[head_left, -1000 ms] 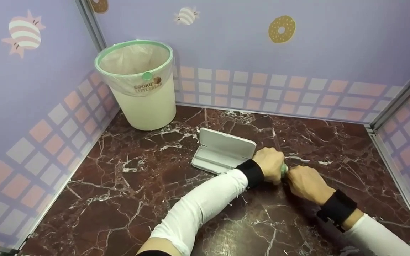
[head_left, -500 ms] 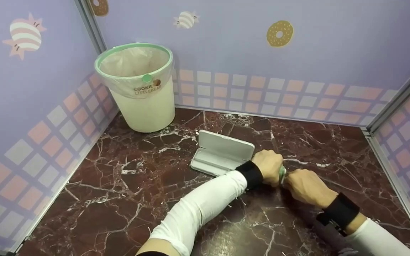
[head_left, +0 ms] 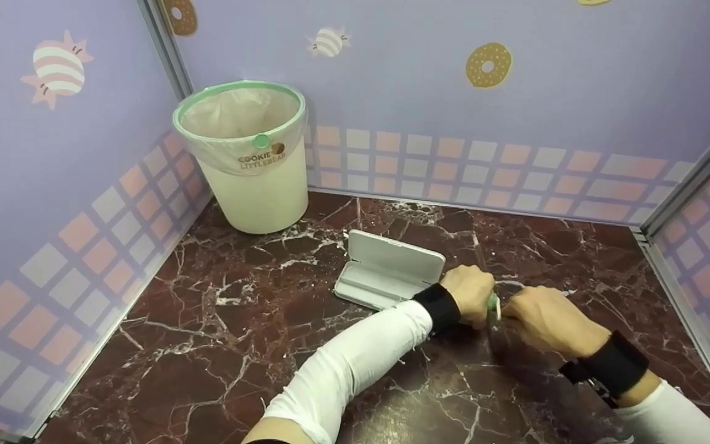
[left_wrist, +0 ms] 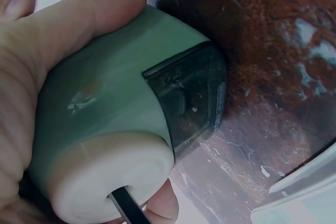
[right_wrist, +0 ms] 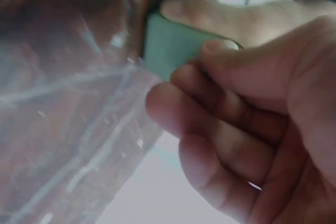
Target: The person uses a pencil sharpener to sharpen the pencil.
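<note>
My left hand (head_left: pixel 468 295) grips a rounded green pencil sharpener (left_wrist: pixel 105 93) with a cream front face and a dark see-through shavings window. A black pencil (left_wrist: pixel 127 205) sticks out of the hole in that face. Close beside it, my right hand (head_left: pixel 555 320) has curled fingers, with thumb and forefinger pinching at the pencil; the pinched part is hidden in the right wrist view. Left of the hands, an open white pencil case (head_left: pixel 386 274) lies on the dark red marbled table (head_left: pixel 238 345), its lid standing up.
A cream bin (head_left: pixel 256 191) with a green rim and a clear liner stands at the back left. Patterned purple panels (head_left: pixel 392 86) enclose the back and both sides. Small pale specks lie on the table near the case.
My right hand has shifted a little to the right, and more of the sharpener's cream face shows between the hands. The left hand stays around the sharpener. The head view has tilted slightly.
</note>
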`<state>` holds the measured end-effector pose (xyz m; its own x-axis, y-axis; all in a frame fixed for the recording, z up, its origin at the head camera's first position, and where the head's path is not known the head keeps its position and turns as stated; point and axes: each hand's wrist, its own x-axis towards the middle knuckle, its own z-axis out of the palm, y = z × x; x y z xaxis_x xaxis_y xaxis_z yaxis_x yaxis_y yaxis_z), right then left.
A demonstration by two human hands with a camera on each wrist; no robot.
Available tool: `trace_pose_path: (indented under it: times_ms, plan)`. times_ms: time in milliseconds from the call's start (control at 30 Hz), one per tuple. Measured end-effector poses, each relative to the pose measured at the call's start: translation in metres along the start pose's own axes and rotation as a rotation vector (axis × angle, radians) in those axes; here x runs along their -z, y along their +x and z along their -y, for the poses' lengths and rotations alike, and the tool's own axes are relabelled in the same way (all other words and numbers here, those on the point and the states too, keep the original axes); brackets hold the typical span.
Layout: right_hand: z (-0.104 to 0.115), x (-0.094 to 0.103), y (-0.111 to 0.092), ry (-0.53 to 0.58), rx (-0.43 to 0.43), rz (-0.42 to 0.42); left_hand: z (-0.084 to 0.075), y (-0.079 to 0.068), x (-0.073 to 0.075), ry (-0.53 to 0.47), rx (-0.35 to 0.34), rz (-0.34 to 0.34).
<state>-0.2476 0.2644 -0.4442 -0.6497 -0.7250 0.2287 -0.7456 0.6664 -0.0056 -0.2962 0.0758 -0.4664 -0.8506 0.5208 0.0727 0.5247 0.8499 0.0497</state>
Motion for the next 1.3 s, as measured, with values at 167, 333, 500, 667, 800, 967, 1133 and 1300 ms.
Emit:
trace_pose_path:
  times_ms: [167, 333, 500, 667, 800, 967, 1133, 1300]
  plan:
    - [-0.007, 0.012, 0.006, 0.0, -0.002, 0.026, 0.0, 0.001, 0.001, -0.022, -0.015, 0.022]
    - [-0.011, 0.017, 0.009, -0.01, -0.012, 0.04, 0.001, 0.001, 0.003, -0.034, -0.023, 0.041]
    - [-0.013, 0.019, 0.012, -0.024, -0.001, 0.014, 0.003, 0.002, 0.006, -0.052, -0.018, 0.067]
    - [-0.02, 0.018, 0.016, -0.054, -0.029, -0.041, 0.004, 0.003, 0.004, -0.064, -0.03, 0.094]
    - [-0.027, 0.014, 0.018, -0.059, -0.049, -0.072, 0.004, 0.004, 0.003, -0.071, -0.035, 0.106]
    - [-0.036, 0.007, 0.021, -0.016, -0.112, -0.052, 0.004, 0.004, 0.003, -0.053, -0.032, 0.097]
    - [-0.045, -0.013, 0.029, -0.028, -0.165, -0.008, 0.005, 0.004, 0.002, -0.048, -0.038, 0.08]
    - [-0.044, -0.038, 0.03, -0.011, -0.14, 0.067, 0.005, 0.002, 0.0, -0.053, -0.045, 0.06]
